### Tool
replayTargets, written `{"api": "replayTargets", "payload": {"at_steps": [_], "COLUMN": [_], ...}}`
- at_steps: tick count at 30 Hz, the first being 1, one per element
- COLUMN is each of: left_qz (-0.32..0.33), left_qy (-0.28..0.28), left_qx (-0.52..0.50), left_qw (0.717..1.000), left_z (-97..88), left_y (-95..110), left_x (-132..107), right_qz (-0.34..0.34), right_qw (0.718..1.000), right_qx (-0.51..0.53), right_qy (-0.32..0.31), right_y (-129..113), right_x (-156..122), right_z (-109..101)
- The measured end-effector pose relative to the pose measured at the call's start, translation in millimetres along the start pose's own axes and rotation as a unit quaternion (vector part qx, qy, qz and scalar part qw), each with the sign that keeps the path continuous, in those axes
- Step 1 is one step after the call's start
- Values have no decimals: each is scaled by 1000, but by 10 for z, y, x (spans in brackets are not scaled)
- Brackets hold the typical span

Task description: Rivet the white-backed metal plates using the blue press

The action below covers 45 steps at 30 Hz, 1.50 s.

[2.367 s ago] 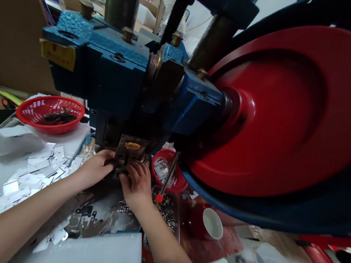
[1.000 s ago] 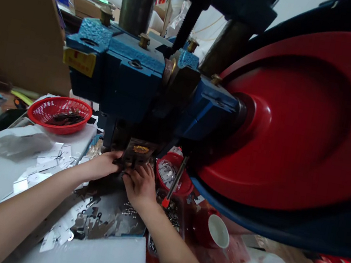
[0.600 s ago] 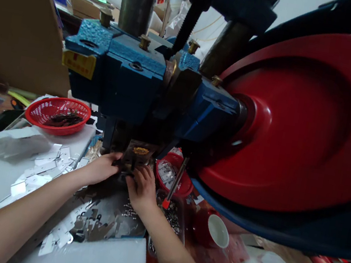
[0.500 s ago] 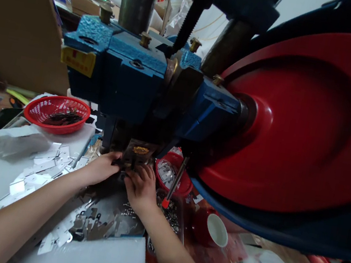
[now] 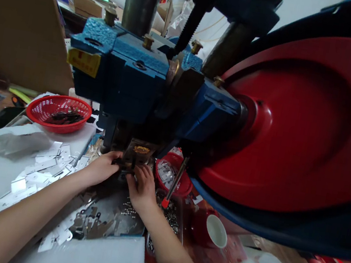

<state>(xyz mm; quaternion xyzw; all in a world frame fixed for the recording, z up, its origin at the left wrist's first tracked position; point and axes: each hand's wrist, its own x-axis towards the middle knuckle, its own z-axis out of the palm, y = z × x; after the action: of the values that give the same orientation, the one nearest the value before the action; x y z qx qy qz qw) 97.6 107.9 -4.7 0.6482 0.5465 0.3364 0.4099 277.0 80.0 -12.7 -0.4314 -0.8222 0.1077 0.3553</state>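
Observation:
My left hand reaches in at the left side of the press tooling, its thumb and fingers closed on a small dark metal piece low in the die area. From the right, my right hand has bent fingers at the other end of that piece, just under the tooling. The piece's exact shape is hard to make out in the shadow. Below the hands, loose flat metal parts and small studs lie on the metal bed.
The blue press and its large red flywheel fill the upper view. White-looking flat plates lie left. Red baskets of parts stand left and behind. At right are a clear tray of small parts and a red mug.
The view has shifted slightly. Both hands stay at the tooling, the right fingers moving a little. A dark spot now shows on the flywheel hub. A hand at the bottom right has left view.

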Motion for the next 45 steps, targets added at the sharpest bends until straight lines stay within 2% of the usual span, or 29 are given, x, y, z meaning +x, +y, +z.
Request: {"api": "replayTargets", "payload": {"at_steps": [8,17,24,38,45], "left_qz": [-7,-7,-11,-11,-12], "left_qy": [-12,-22,-18,-10,8], "left_qx": [-6,-12,-18,-18,-6], "left_qw": [1000,1000,1000,1000,1000], "left_z": [-9,-27,-17,-3,2], "left_y": [-3,-16,-12,1,0], "left_x": [19,28,21,-1,-12], "right_qz": [-22,-27,-31,-10,-17], "right_qw": [992,1000,998,995,1000], "right_qx": [-119,-5,-53,-95,-16], "right_qy": [-26,15,-18,-16,17], "right_y": [-56,5,-31,-69,-16], "right_x": [11,-3,-47,-13,-50], "right_z": [-30,52,-11,18,52]}}
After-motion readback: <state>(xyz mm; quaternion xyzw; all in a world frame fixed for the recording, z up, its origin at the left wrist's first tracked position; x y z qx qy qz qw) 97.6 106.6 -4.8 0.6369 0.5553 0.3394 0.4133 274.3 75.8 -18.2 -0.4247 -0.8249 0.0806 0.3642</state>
